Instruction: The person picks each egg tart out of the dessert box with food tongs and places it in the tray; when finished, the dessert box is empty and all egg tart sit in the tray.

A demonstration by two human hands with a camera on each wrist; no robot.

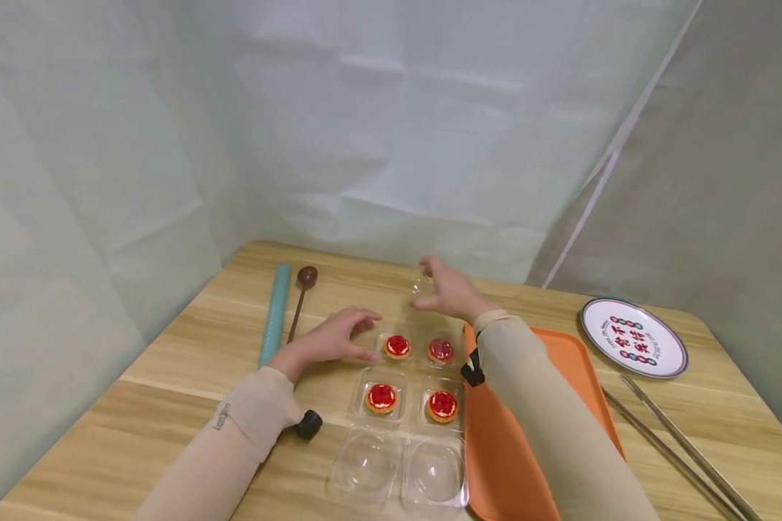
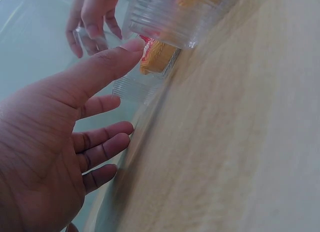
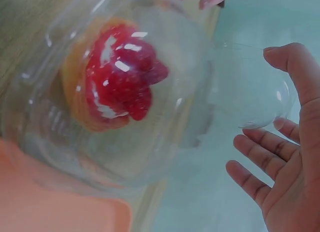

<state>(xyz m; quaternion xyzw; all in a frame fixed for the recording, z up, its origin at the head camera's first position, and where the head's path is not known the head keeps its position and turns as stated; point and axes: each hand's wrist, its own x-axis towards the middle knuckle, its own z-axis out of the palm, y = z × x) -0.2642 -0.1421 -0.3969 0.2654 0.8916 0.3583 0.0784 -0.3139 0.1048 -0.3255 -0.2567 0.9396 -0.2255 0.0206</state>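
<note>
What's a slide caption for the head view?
Right hand holds a clear lid; left hand near four red-topped tarts in clear containers.

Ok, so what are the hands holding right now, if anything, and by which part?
The right hand holds a clear plastic lid by its outer edge. The left hand is open and holds nothing.

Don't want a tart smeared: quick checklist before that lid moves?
1. Right hand holding clear lid: ok, between thumb and fingers.
2. Left hand free: ok, holding nothing.
3. Far-left tart uncovered: ok.
4. Lid over that tart: not ok, held beyond it.
5. Far-right tart covered: ok, under a clear dome.
6. Left fingers off far-left container: cannot tell.
</note>
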